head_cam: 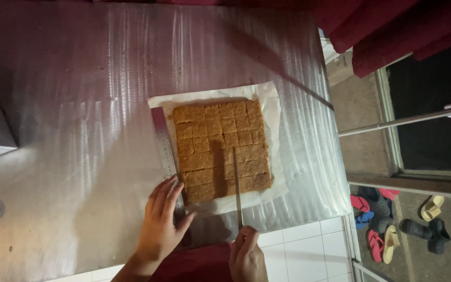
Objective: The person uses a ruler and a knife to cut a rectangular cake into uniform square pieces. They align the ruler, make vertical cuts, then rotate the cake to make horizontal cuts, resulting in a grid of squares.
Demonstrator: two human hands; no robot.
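Near the bench's front edge, the right hand (246, 256) grips a knife (237, 188) over the brown slab (220, 149); the left hand (162, 219), fingers apart, probably presses the ruler (164, 151).

One slab (220, 150), one ruler (164, 149), one knife (237, 188)

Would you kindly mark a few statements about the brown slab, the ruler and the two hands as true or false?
1. The brown slab lies on white paper. True.
2. The right hand holds a long knife whose blade lies over the slab. True.
3. The left hand is lifted clear of the table. False: it presses flat on the near end of the metal ruler.
4. The ruler lies along the slab's right edge. False: it lies along the left edge.
5. The far part of the slab is already cut into small squares. True.
6. The steel table holds a bowl. False: no bowl shows.
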